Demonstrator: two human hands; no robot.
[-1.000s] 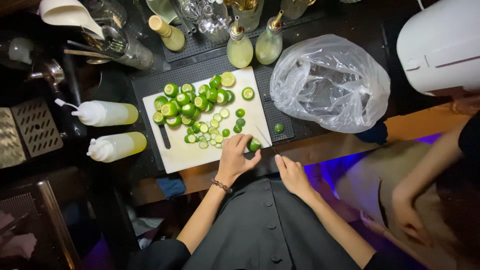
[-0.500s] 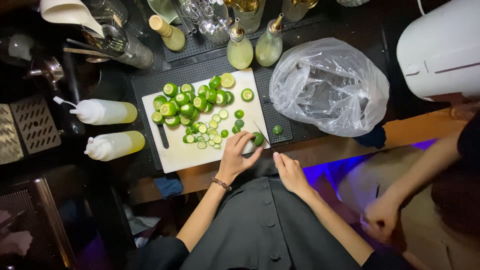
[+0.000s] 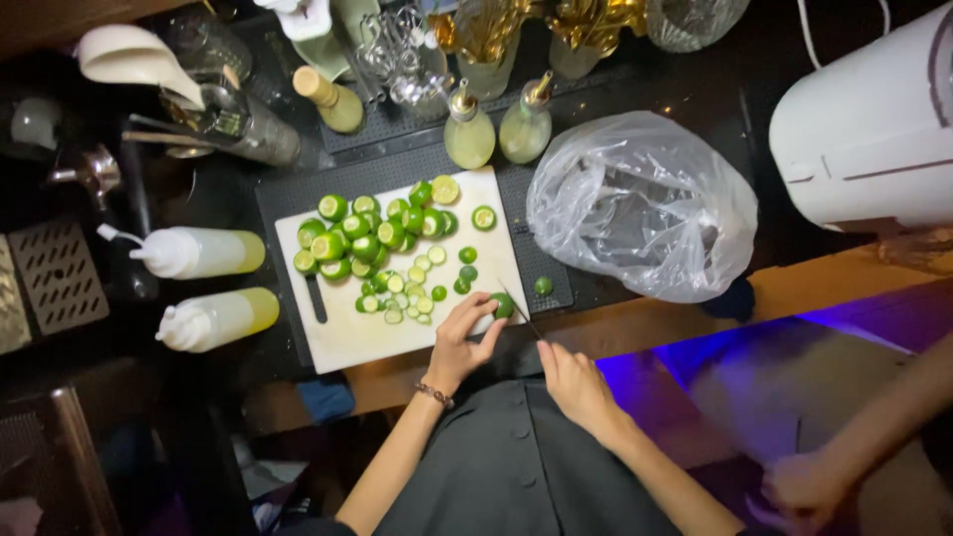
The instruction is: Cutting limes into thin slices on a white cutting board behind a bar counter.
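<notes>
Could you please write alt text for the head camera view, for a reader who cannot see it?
A left hand steadies a small lime at the edge of a white cutting board, while the right hand holds a knife beside it. Halved limes cover the board.

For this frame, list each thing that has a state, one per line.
Left hand: holding a small lime at the cutting board edge.
Right hand: gripping a knife, blade beside that lime.
Lime halves: cut, piled on the board.
Plastic bag: open, crumpled.
Squeeze bottles: lying down.
</notes>
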